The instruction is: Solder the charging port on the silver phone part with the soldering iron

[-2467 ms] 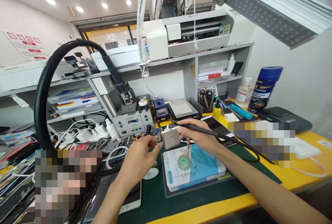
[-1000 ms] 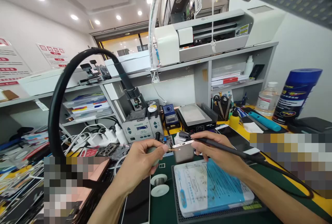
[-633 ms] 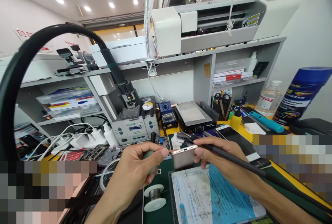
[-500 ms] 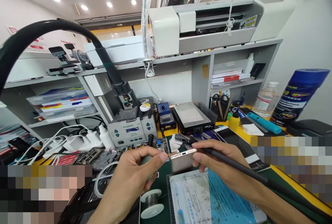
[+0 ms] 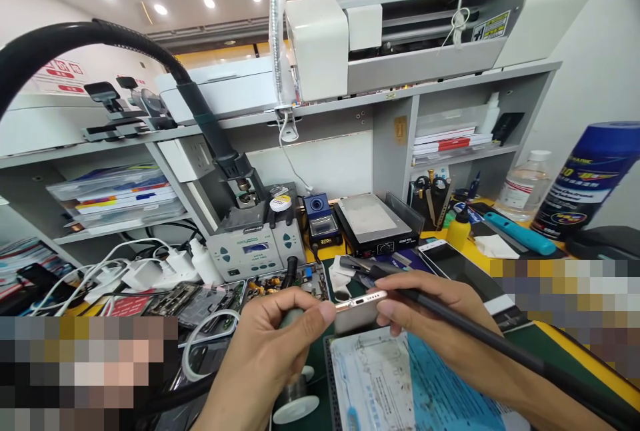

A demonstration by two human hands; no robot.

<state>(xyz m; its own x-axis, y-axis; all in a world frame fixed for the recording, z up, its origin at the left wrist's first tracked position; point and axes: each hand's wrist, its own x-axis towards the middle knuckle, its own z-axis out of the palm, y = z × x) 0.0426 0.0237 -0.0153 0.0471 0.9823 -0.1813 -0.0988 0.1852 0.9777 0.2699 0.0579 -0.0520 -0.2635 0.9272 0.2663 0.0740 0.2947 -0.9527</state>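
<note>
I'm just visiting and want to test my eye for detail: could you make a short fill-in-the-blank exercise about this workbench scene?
1. Between the left hand and the right hand is a slim ____ with a port and small holes along its edge.
2. The right hand holds a long tool coloured ____.
3. The cap of the tall spray can is ____.
4. The small dark-capped squeeze bottle has a ____ body.

Missing words: phone; black; blue; yellow.
</note>
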